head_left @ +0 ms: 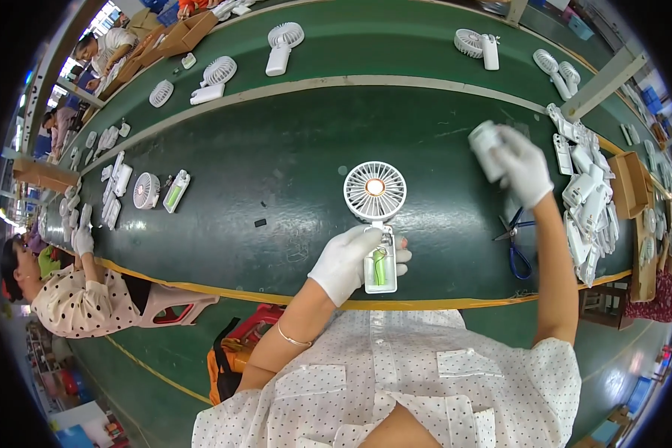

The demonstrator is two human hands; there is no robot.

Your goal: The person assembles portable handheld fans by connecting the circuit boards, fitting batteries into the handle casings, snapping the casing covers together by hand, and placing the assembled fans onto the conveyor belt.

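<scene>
My left hand (343, 263), in a white glove, grips a small white handheld fan (375, 201) by its handle close to the table's near edge. The round grille points up, and the handle lies uncovered with a green battery (381, 267) inside. Farther right, my gloved right hand (525, 168) is raised with a white plastic handle piece (485, 149) in its fingers; both are smeared by motion. Near my right forearm lie blue-handled scissors (518, 260). Beyond that forearm is a heap of white handle shells (594, 205).
On the left of the green table (276, 149) are another fan (146, 191) and an opened handle with a green battery (176, 191). Several fans rest on the strip behind the divider (336, 82). A cardboard box (629, 185) stands far right. A co-worker (89, 299) sits at left.
</scene>
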